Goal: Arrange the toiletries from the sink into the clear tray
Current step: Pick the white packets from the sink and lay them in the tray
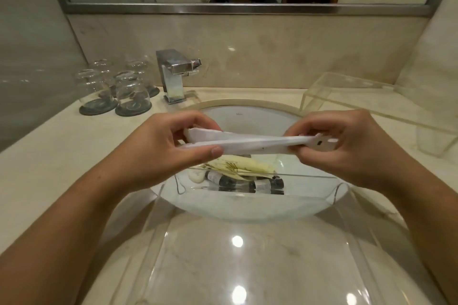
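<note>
Counter [49, 148] bears faucet [174, 74], coasters [98, 108], clear tray [203, 262], perhaps box [371, 106].

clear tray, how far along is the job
Done: nothing shows in the clear tray yet. In hand: left hand and right hand pinch a flat white packet over the sink. Left: a yellow packet, dark tubes and a small white item lie in it.
</note>
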Tool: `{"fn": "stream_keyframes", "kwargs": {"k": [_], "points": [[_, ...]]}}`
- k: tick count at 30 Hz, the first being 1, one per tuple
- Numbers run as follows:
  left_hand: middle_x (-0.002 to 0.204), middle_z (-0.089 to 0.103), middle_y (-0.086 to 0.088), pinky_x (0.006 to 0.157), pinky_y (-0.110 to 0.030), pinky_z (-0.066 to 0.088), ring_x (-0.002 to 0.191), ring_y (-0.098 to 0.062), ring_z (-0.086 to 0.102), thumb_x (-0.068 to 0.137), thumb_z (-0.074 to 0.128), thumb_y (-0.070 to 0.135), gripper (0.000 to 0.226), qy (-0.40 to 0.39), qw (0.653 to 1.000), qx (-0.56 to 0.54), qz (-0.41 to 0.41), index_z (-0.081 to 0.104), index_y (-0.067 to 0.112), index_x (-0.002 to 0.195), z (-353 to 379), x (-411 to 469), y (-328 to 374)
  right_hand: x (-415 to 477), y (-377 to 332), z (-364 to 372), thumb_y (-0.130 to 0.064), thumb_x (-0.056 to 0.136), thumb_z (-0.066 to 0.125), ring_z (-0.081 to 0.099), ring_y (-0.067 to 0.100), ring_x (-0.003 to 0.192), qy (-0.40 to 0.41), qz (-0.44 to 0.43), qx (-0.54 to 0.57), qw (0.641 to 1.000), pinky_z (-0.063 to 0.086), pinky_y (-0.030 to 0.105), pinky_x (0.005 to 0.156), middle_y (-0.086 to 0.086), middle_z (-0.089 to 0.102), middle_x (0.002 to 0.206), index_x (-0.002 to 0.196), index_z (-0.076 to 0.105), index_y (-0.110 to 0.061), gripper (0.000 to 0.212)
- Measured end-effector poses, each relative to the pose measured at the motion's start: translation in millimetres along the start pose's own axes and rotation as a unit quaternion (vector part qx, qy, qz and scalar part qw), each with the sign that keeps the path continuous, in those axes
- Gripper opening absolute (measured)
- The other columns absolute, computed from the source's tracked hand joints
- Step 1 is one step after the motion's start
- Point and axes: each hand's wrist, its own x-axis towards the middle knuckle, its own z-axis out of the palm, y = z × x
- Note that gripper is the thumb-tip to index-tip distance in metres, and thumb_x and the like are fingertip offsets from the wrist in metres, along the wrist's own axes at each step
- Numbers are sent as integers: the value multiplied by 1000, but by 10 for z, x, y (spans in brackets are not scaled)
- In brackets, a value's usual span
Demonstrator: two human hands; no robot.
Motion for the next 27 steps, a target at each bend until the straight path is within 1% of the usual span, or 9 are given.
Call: {"fn": "stream_keyframes", "kwargs": {"k": [3, 6, 9, 11, 14, 17, 20, 24, 27], "points": [[97, 75, 13, 63, -20, 58, 80, -14, 72, 75, 79, 45, 26, 16, 1000, 0, 1, 75, 38, 99, 16, -217, 40, -15, -79, -21, -23, 75, 73, 71, 17, 85, -61, 9, 23, 998, 57, 40, 72, -10, 77, 89, 89, 78, -32, 18], [97, 74, 13, 66, -25, 58, 80, -16, 70, 75, 76, 50, 27, 4, 1000, 18, 3, 75, 38, 99, 54, -338, 70, -19, -99, -34, -32, 75, 74, 68, 9, 94, -142, 35, 8, 989, 56, 38, 77, -17, 75, 96, 91, 75, -35, 16], [93, 73, 14, 66, -20, 52, 80, -15, 67, 74, 78, 49, 24, -3, 999, 36, 1, 74, 39, 95, 82, -398, 91, -25, -137, -43, -61, 76, 73, 62, -2, 101, -210, 46, -7, 977, 51, 26, 80, -28, 69, 103, 97, 70, -43, 28], [92, 72, 17, 68, -14, 48, 81, -13, 65, 73, 81, 45, 22, -19, 998, 53, -2, 73, 41, 93, 97, -423, 105, -29, -163, -40, -70, 77, 66, 63, -1, 102, -219, 42, 7, 975, 52, 28, 83, -28, 69, 103, 97, 71, -43, 34], [96, 72, 17, 72, -15, 47, 88, -12, 65, 73, 83, 43, 24, -47, 996, 75, -8, 71, 42, 94, 100, -441, 146, -24, -164, -18, -58, 83, 68, 64, 2, 101, -218, 43, 29, 975, 54, 36, 89, -24, 71, 100, 93, 74, -41, 21], [101, 70, 18, 76, -21, 50, 93, -12, 65, 76, 86, 36, 30, -78, 991, 103, -15, 67, 41, 98, 109, -434, 217, -25, -147, -10, -45, 87, 73, 64, 1, 103, -230, 43, 40, 971, 54, 36, 94, -23, 72, 102, 93, 76, -41, 8], [107, 66, 21, 82, -24, 52, 99, -5, 63, 76, 85, 37, 39, -109, 984, 141, -29, 60, 47, 104, 167, -433, 272, -31, -146, -11, -43, 85, 76, 64, 0, 106, -237, 38, 46, 970, 52, 31, 95, -24, 72, 105, 96, 77, -41, 11], [117, 62, 27, 91, -29, 54, 109, -1, 61, 75, 81, 53, 51, -140, 979, 143, -33, 53, 55, 118, 228, -485, 297, -59, -133, 0, -42, 80, 82, 63, 1, 103, -228, 20, 28, 973, 49, 22, 87, -26, 72, 102, 97, 77, -44, 17], [121, 61, 32, 94, -18, 52, 116, 6, 58, 75, 81, 55, 57, -148, 977, 152, -35, 53, 56, 124, 178, -541, 319, -71, -138, 30, -46, 78, 80, 61, 1, 99, -215, -5, -17, 977, 51, 23, 81, -27, 71, 97, 99, 76, -47, 21]]}}
